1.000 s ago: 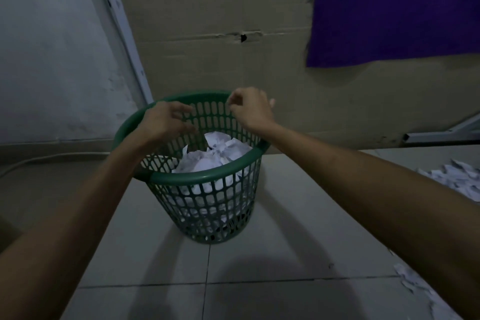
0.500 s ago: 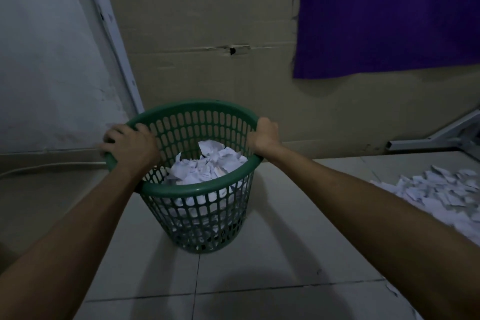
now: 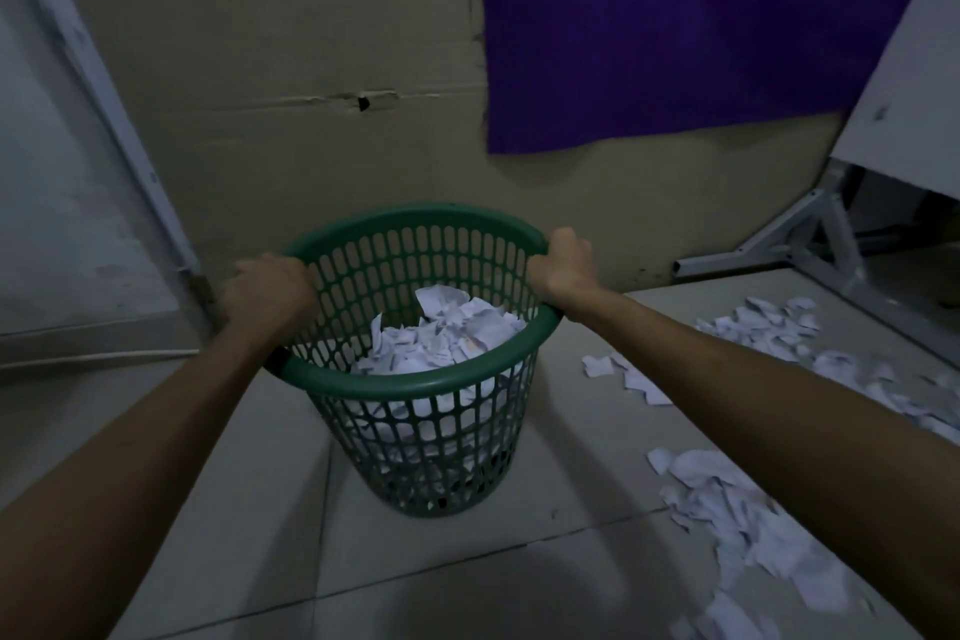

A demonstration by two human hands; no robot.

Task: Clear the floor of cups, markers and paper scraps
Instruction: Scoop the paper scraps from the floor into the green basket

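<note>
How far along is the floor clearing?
Partly done. Done: the green perforated plastic basket already holds a heap of white torn paper. In hand: left hand and right hand both grip the basket's rim on opposite sides. Left: many white paper scraps on the tiled floor to the right, stretching back toward the white metal frame. No cups or markers are in view.
</note>
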